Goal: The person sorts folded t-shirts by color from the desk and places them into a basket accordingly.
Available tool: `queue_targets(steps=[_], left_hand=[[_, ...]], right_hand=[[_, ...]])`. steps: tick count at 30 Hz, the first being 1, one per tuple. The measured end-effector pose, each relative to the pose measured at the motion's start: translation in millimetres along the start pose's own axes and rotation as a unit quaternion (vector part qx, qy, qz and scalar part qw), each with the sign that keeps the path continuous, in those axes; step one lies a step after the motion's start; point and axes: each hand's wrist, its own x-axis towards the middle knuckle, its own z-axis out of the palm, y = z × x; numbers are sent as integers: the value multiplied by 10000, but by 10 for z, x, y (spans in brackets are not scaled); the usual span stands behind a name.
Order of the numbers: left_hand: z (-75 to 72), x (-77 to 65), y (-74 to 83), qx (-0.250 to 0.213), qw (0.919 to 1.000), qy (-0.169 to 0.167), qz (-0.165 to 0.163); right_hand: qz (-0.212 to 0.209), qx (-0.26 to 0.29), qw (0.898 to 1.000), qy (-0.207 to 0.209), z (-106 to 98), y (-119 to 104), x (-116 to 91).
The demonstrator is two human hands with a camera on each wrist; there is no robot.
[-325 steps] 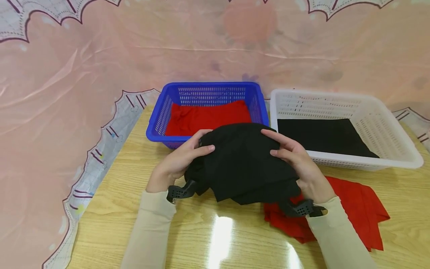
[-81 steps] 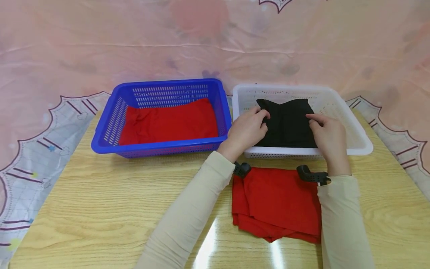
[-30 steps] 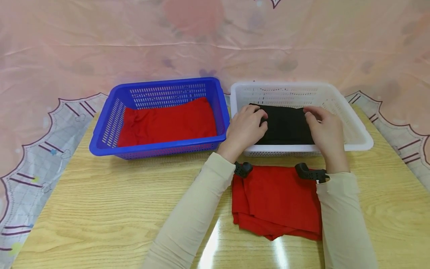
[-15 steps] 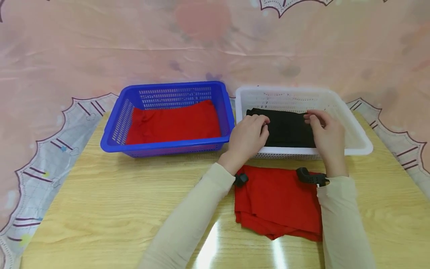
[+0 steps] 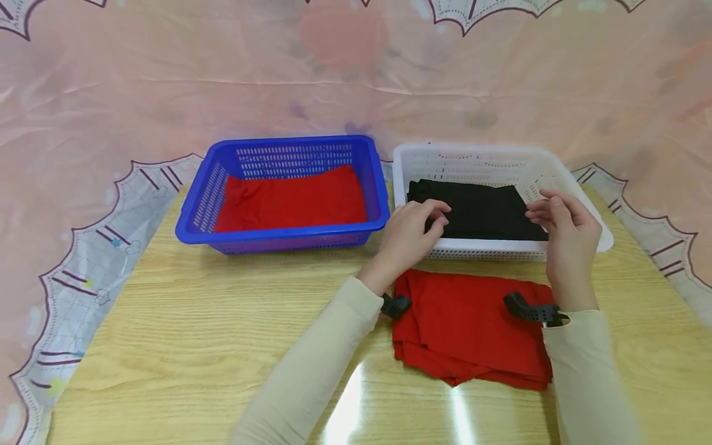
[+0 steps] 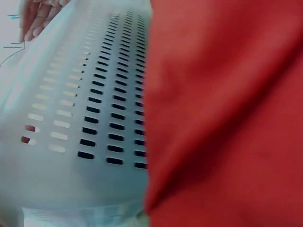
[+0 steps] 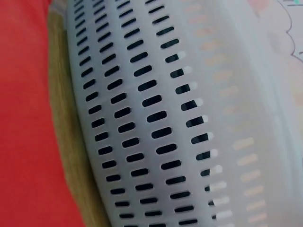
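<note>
folded red cloth (image 5: 473, 327) on wooden table (image 5: 211, 346), left hand (image 5: 413, 233) relaxed, loosely bent, at 8 o'clock of black cloth (image 5: 478, 209), right hand (image 5: 573, 244) likewise at 4 o'clock, black cloth inside white basket (image 5: 489, 246), blue basket (image 5: 289, 231) at white basket's 9 o'clock

Cloth (image 5: 473, 327) on table (image 5: 194, 340), before the right basket (image 5: 489, 245)
</note>
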Motion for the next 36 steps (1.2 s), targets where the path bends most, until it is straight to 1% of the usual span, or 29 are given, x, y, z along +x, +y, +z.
queue_targets(steps=[2,4,7,11,13,15,17,19,21,22,25,26,27,28,29,30,32,33,36], left_hand=[[2,-28,-11,10,9999,-34,140],[9,-60,-20,140,9994,-54,319],[8,-101,-28,396,9973,-95,603],[-9,-152,-54,661,9934,-163,925],[-23,-178,-67,678,9923,-282,1001],[-47,-206,-78,596,9917,-401,1065],[-71,-230,-99,413,9920,-497,1081],[-97,-259,-126,161,9929,-501,1063],[-123,-299,-154,-140,9937,-482,1000],[-133,-323,-169,-298,9939,-465,957],[-171,-411,-201,-890,9925,-372,749],[-185,-449,-210,-1112,9914,-358,594],[-202,-490,-219,-1342,9894,-344,430],[-213,-527,-238,-1640,9855,-336,284],[-227,-561,-258,-1978,9796,-325,131],[-240,-591,-283,-2379,9708,-315,-5],[-268,-639,-340,-3119,9495,-293,-147],[-286,-655,-365,-3495,9364,-267,-156],[-307,-689,-454,-4577,8889,-141,-143]], right_hand=[[67,168,9998,-77,-35,-25,-46],[214,449,9986,-183,-76,-53,-94],[437,535,9966,-443,-159,-96,-178],[748,686,9897,-1012,-294,-125,-297],[901,871,9843,-1244,-365,-132,-355],[1079,1110,9780,-1402,-436,-137,-402],[1400,1597,9655,-1505,-511,-143,-429],[1820,1944,9508,-1583,-580,-148,-440],[2318,2324,9291,-1704,-652,-141,-447],[2512,2388,9208,-1787,-684,-134,-454],[2886,2407,9038,-2049,-764,-94,-479],[2940,2403,9003,-2127,-784,-76,-489],[2958,2336,8998,-2198,-800,-61,-498],[2970,2265,9000,-2249,-814,-46,-508],[2985,2219,9000,-2274,-825,-31,-516],[2993,2139,9012,-2291,-833,-18,-524],[3012,1918,9041,-2348,-848,2,-542],[3027,1834,9044,-2383,-857,9,-548],[2968,1656,9037,-2604,-889,28,-558]])
